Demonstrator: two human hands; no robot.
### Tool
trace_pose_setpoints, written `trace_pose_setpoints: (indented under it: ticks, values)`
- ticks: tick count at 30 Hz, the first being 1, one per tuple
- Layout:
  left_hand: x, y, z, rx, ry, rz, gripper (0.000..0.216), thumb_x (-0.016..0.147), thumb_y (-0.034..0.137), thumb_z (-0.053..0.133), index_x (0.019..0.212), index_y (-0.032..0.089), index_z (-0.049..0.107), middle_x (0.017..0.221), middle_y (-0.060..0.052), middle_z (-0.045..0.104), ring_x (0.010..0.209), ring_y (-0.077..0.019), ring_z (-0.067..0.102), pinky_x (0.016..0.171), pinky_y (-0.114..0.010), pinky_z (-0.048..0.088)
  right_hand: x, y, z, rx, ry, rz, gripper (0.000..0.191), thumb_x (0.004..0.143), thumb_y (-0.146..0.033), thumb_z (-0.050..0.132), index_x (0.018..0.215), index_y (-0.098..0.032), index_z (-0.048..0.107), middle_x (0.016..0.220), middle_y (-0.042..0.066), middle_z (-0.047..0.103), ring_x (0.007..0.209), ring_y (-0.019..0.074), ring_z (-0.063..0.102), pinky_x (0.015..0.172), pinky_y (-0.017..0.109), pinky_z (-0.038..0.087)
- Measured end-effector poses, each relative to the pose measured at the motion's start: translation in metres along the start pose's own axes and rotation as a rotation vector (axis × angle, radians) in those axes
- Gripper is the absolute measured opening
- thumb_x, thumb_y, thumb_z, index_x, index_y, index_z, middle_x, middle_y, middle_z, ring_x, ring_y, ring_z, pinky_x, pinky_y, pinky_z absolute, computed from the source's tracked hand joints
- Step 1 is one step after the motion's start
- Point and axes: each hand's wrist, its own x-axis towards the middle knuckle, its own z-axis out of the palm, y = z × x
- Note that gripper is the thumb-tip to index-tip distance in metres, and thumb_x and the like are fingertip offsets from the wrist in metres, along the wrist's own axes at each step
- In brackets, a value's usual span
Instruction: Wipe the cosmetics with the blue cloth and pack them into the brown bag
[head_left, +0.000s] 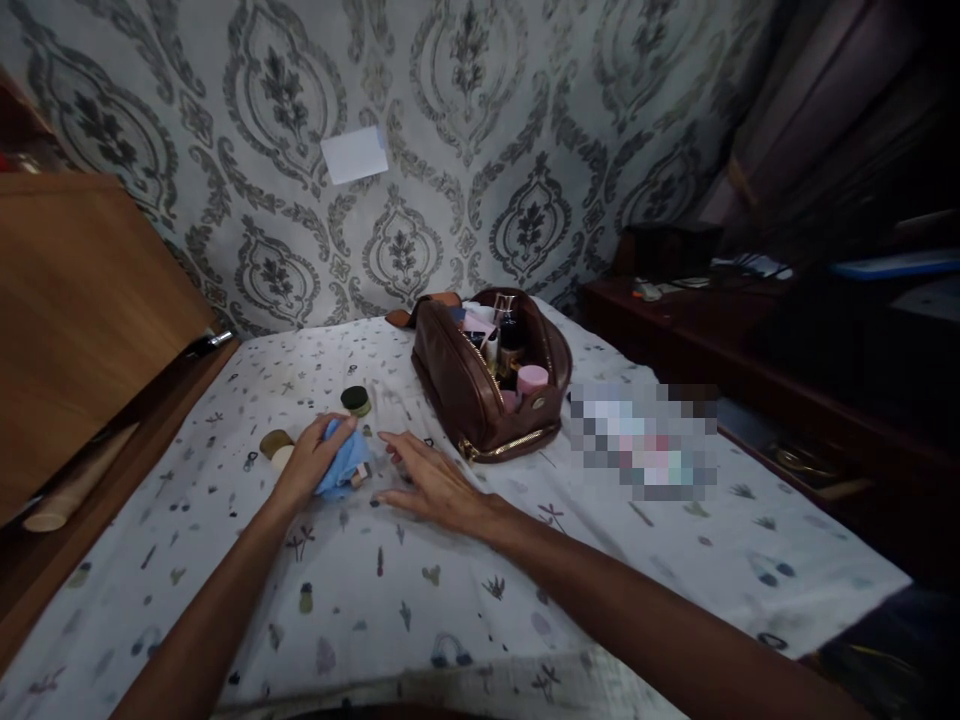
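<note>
My left hand (310, 458) is closed on a crumpled light blue cloth (343, 462). A small pale pinkish piece (361, 473) shows at the cloth's lower right edge; what it is I cannot make out. My right hand (436, 483) is open just right of the cloth, fingers apart and pointing toward it, nothing in them. Behind the cloth stands a small dark green round jar (355, 400). Left of my left hand are an olive-gold round item (277, 443) and a cream-coloured one partly hidden by the hand.
An unzipped brown leather toiletry bag (450, 390) holds bottles and a pink-lidded jar (532, 379). To its right lies a pixelated item (645, 440). A patterned white cloth (375, 600) covers the table. A wooden panel (97, 300) rises on the left; dark furniture stands right.
</note>
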Motion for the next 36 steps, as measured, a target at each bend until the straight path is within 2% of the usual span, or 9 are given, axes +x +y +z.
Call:
trace_pose_setpoints:
  ticks: [4,11,16,20,24,31,36]
  values:
    - [-0.008,-0.002,-0.002,-0.026,-0.103,-0.073,0.045,0.082,0.064,0.055,0.078,0.019,0.064,0.07,0.002,0.059,0.069,-0.017,0.054,0.065,-0.026,0.042,-0.001,0.002,0.002,-0.004,-0.007,-0.028,0.078,0.087,-0.04,0.07,0.151,-0.025,0.029,0.127,0.013,0.057,0.109,0.0263,0.061,0.096,0.044,0.05]
    - [-0.014,-0.002,0.003,-0.17,-0.083,-0.061,0.04,0.075,0.056,0.064,0.066,0.019,0.054,0.057,0.006,0.043,0.055,-0.0108,0.039,0.053,-0.023,0.035,-0.001,-0.002,0.001,0.046,-0.037,-0.035,0.089,0.082,-0.05,0.074,0.153,-0.02,0.029,0.141,0.019,0.052,0.123,0.0303,0.056,0.101,0.048,0.048]
    - [-0.017,-0.004,0.01,-0.25,-0.089,-0.007,0.029,0.077,0.047,0.063,0.075,0.019,0.057,0.067,0.003,0.052,0.063,-0.0133,0.047,0.058,-0.024,0.041,0.0,-0.007,-0.001,0.063,-0.094,-0.051,0.097,0.075,-0.049,0.079,0.153,-0.02,0.028,0.146,0.019,0.049,0.128,0.032,0.054,0.104,0.049,0.046]
    - [-0.016,-0.006,0.01,-0.233,-0.084,0.018,0.026,0.079,0.046,0.059,0.078,0.02,0.057,0.071,0.002,0.054,0.068,-0.0158,0.05,0.064,-0.026,0.043,-0.002,-0.011,-0.001,0.093,-0.118,-0.106,0.091,0.08,-0.045,0.074,0.154,-0.025,0.025,0.152,0.017,0.044,0.135,0.0309,0.047,0.108,0.049,0.041]
    - [-0.013,-0.009,0.009,-0.269,-0.123,0.026,0.024,0.079,0.043,0.06,0.077,0.02,0.055,0.073,0.002,0.055,0.071,-0.0161,0.052,0.068,-0.026,0.044,-0.004,-0.014,-0.001,0.083,-0.096,-0.076,0.084,0.083,-0.034,0.069,0.154,-0.023,0.024,0.14,0.015,0.054,0.116,0.0276,0.059,0.096,0.044,0.048]
    - [-0.017,-0.003,0.011,-0.162,-0.082,0.117,0.024,0.085,0.043,0.057,0.081,0.019,0.058,0.079,0.0,0.059,0.079,-0.0186,0.055,0.077,-0.029,0.043,-0.006,-0.012,0.001,0.14,0.012,-0.083,0.1,0.076,-0.051,0.077,0.155,-0.026,0.021,0.124,0.01,0.056,0.101,0.0228,0.059,0.089,0.039,0.049]
    - [-0.026,0.008,0.012,-0.099,-0.107,0.159,0.025,0.089,0.044,0.052,0.085,0.021,0.06,0.082,-0.001,0.064,0.082,-0.0203,0.057,0.08,-0.03,0.043,-0.007,-0.011,0.006,0.152,0.071,-0.036,0.098,0.074,-0.048,0.08,0.153,-0.026,0.026,0.106,0.005,0.058,0.082,0.0173,0.057,0.075,0.032,0.048]
